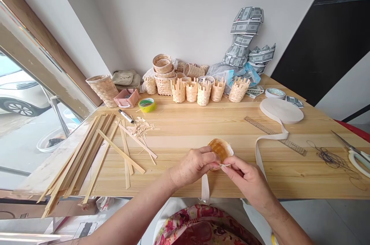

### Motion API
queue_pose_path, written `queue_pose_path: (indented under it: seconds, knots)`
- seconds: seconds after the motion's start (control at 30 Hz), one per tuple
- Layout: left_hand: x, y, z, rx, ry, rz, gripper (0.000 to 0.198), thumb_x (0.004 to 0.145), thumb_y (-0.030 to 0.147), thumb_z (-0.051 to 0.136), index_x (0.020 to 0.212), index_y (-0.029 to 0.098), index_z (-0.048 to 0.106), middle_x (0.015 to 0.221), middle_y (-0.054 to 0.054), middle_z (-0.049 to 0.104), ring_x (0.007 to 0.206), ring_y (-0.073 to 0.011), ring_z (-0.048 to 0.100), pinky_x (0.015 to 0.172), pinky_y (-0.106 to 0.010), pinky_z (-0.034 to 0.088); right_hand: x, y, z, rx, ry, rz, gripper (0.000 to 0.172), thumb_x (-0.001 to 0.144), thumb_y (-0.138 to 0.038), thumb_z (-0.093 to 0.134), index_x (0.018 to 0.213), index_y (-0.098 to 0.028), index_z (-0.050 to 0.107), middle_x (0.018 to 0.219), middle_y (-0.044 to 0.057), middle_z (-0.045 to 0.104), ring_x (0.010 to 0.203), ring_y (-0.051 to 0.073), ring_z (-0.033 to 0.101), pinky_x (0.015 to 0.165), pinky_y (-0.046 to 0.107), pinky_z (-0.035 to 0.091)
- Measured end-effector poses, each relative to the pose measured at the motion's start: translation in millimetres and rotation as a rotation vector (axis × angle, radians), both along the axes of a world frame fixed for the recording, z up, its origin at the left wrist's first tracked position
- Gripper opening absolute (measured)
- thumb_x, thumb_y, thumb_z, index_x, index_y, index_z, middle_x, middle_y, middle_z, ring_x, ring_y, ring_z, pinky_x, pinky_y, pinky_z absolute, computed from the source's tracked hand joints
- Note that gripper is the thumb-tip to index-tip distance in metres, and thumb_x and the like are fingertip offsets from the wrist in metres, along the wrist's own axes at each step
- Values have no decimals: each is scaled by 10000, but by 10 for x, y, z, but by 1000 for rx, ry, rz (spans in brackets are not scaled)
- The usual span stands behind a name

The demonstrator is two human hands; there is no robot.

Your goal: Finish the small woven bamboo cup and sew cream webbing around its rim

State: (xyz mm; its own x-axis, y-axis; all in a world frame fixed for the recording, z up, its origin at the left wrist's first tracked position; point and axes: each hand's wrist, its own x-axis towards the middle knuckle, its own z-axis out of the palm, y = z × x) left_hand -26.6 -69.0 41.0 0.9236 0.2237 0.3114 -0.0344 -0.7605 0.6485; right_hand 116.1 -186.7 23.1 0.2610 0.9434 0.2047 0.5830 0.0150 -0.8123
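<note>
A small woven basket (pixel 221 148) is tilted in front of me near the table's front edge, its open mouth toward me. White cloth tape (pixel 205 189) lies along part of its rim, and a loose end hangs down below my left hand. With fingers bent, my left hand (pixel 199 163) grips the near left side of the basket's rim. My right hand (pixel 243 175) pinches the tape at the near rim, thumb and forefinger pressed together close to the left fingertips. Whether a needle is between them is too small to tell.
Wood strips (pixel 81 152) and offcuts (pixel 143 126) lie left. Several woven baskets (pixel 204 93) stand at the back. On the right are a tape roll (pixel 281 110), a clear ruler (pixel 274 135), tangled dark thread (pixel 332 156) and scissors (pixel 357 156).
</note>
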Motion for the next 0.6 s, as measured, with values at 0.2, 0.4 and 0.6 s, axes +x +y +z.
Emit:
queue_pose_path:
  seconds: [0.2,0.4,0.6]
  knots:
    - [47,-6,-24,-207,-94,50,251,856,301,442,769,128,602,752,-55,558,727,-134,530,659,-233,423,-9,5,75,-24,-34,-13,205,804,-388,463,768,-200,537,492,-74,300,453,87,307,436,203,278]
    - [3,66,242,-750,-123,166,293,730,392,609,658,121,524,587,40,443,421,-37,393,405,-163,311,174,-140,504,-6,-70,-87,251,878,-359,330,1058,-223,443,644,-29,447,572,119,446,568,237,395]
    - [-67,60,420,-940,-79,159,309,682,392,655,647,120,512,474,70,398,398,-33,361,380,-146,273,460,-211,723,98,-172,-162,206,849,-388,407,872,-227,532,687,-1,566,590,138,517,598,265,433]
